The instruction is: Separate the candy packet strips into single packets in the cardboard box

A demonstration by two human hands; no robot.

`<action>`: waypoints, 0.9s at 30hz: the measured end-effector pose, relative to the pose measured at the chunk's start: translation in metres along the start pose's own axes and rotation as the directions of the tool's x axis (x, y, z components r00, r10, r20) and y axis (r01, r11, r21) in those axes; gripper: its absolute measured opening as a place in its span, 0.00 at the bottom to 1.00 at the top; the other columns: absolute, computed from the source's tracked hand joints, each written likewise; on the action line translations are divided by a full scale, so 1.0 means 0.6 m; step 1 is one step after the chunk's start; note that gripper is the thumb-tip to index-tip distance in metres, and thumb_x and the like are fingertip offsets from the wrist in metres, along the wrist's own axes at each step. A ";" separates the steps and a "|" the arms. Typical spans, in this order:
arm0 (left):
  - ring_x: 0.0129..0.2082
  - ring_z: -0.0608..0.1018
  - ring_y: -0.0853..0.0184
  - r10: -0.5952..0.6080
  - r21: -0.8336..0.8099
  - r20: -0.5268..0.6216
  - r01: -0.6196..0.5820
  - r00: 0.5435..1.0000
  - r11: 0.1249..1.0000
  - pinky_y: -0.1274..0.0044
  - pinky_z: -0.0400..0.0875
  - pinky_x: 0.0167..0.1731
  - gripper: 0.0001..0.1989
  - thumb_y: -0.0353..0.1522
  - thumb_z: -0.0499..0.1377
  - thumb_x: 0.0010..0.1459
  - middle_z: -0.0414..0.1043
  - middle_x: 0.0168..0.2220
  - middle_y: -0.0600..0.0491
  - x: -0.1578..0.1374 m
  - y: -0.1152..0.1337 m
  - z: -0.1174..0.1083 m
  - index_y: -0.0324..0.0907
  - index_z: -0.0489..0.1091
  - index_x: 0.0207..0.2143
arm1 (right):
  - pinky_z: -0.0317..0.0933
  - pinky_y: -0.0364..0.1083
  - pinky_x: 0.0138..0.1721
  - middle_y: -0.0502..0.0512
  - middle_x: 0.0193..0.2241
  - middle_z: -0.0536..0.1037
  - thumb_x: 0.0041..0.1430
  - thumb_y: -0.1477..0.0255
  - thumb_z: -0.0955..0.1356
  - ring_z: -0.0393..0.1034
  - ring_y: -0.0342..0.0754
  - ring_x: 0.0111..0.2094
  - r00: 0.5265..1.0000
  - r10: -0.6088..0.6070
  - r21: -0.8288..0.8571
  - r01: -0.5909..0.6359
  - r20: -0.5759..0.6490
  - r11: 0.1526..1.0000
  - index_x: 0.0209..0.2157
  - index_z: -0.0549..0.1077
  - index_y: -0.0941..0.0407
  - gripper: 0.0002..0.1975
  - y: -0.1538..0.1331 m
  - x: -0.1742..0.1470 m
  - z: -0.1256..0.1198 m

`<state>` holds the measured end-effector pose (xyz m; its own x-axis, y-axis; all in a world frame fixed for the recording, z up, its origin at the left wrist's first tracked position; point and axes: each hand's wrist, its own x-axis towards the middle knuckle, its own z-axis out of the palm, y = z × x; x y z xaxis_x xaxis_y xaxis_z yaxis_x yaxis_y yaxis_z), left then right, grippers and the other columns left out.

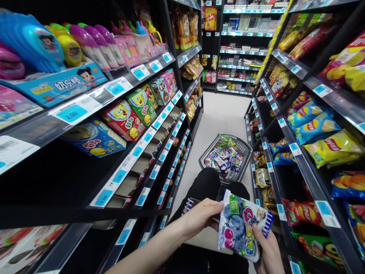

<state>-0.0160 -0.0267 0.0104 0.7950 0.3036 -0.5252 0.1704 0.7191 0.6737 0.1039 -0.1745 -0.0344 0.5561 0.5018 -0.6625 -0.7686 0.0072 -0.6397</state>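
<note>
A bag of blueberry gummy candy (239, 224), white, blue and purple, is held up over my lap and tilted. My right hand (268, 247) grips its lower right side, thumb on the front. My left hand (199, 217) is closed at the bag's upper left edge, its thumb against the edge and its fingertips partly hidden. Behind my left wrist shows the striped end of another dark packet (189, 205); I cannot tell whether that hand touches it. Just beyond my knees, a grey shopping basket (246, 161) stands on the floor with several similar packets (225, 158) and some green ones inside.
Shelves line both sides of the narrow aisle. On the left are boxed snacks (122, 120) and toy-shaped candies (94, 42); chip bags (333, 146) fill the right. A pale tiled floor (219, 110) runs to a shelf of small goods (239, 57) at the far end.
</note>
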 end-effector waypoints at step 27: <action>0.43 0.77 0.60 0.025 0.286 0.292 -0.112 0.956 0.952 0.73 0.70 0.45 0.25 0.38 0.68 0.49 0.78 0.44 0.48 -0.033 0.028 0.043 0.42 0.75 0.51 | 0.70 0.55 0.43 0.53 0.25 0.83 0.36 0.62 0.80 0.78 0.60 0.40 0.999 0.027 0.046 -0.029 0.045 0.998 0.37 0.77 0.56 0.25 -0.008 -0.018 0.004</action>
<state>-0.0140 -0.0365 0.0457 0.9342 0.1260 -0.3338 0.2397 0.4713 0.8488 0.1008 -0.1776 -0.0232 0.5204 0.5399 -0.6616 -0.7984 0.0327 -0.6013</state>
